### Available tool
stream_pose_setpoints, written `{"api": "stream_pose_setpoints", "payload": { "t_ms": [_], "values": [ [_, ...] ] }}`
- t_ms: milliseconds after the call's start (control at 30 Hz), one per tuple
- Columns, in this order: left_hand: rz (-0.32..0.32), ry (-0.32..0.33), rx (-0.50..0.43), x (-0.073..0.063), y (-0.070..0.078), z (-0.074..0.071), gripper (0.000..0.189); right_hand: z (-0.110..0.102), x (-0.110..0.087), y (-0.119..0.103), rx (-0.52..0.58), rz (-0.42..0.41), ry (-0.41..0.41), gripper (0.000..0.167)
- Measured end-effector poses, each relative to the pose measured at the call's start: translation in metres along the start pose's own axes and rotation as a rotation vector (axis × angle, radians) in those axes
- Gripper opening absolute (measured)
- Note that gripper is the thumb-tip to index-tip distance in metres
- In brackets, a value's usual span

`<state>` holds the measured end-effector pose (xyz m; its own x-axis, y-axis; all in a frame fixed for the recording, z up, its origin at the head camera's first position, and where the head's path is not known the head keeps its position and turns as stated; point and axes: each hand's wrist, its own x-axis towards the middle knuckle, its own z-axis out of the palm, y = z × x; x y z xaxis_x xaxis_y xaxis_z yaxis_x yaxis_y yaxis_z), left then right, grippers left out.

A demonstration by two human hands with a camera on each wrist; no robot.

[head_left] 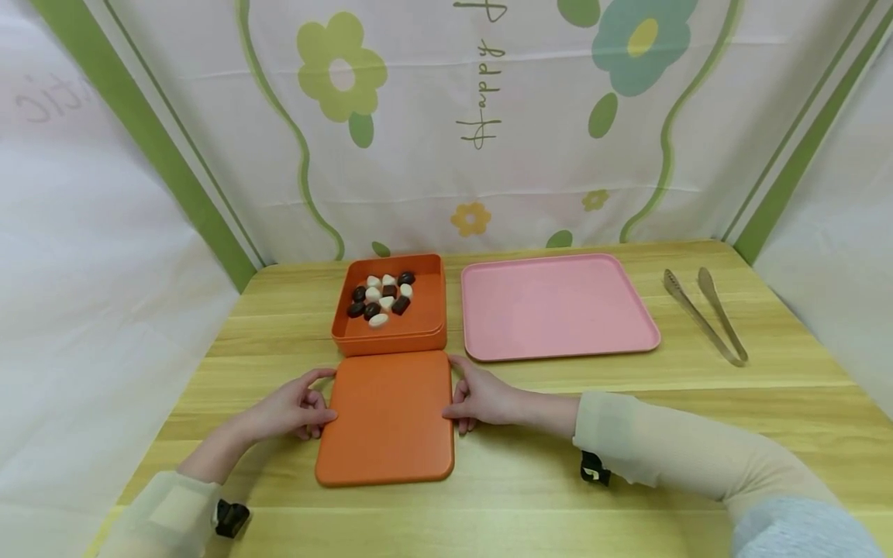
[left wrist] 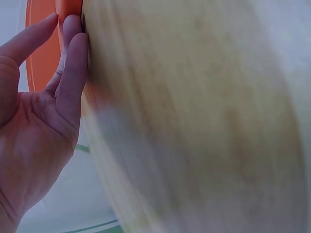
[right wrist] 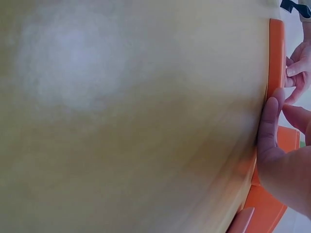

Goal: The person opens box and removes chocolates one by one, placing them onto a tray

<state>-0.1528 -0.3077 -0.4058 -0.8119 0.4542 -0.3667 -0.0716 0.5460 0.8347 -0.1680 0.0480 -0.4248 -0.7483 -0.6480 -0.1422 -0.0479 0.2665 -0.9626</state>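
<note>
A flat orange lid [head_left: 392, 418] lies on the wooden table, its far edge right at the front of an orange box [head_left: 391, 341]. At the lid's left side, my left hand [head_left: 289, 407] holds the edge with thumb and fingers. My right hand [head_left: 484, 391] grips the opposite edge, one finger extended toward the far right corner. In the right wrist view, the fingers of the right hand [right wrist: 279, 145] lie low along the lid's side [right wrist: 276, 58]. Inside the uncovered box are several dark brown and white chocolate-like pieces [head_left: 380, 294].
A pink tray [head_left: 558, 310] stands right of the box. Farther right lie metal tongs [head_left: 708, 318], their arms spread. Behind the table hangs a white cloth [head_left: 418, 155] with flowers, and white cloth walls [head_left: 84, 271] flank it. Black wrist straps [head_left: 594, 470] show on both sleeves.
</note>
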Motion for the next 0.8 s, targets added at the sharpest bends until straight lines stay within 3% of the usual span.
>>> {"api": "stream_pose_setpoints", "payload": {
  "t_ms": [267, 533, 633, 800],
  "values": [
    [-0.013, 0.018, -0.027, -0.001, -0.001, 0.000, 0.078, -0.006, -0.003, -0.001, -0.009, 0.019, 0.002, 0.090],
    [0.018, 0.030, -0.028, -0.008, 0.004, -0.005, 0.079, -0.019, -0.010, -0.009, -0.127, -0.005, 0.017, 0.089],
    [0.053, 0.075, 0.007, -0.010, 0.006, -0.010, 0.078, -0.024, -0.013, -0.012, -0.201, -0.044, 0.015, 0.089],
    [0.122, 0.213, 0.165, -0.012, 0.009, -0.022, 0.077, -0.031, -0.019, -0.015, -0.288, -0.093, 0.009, 0.087]
  ]
}}
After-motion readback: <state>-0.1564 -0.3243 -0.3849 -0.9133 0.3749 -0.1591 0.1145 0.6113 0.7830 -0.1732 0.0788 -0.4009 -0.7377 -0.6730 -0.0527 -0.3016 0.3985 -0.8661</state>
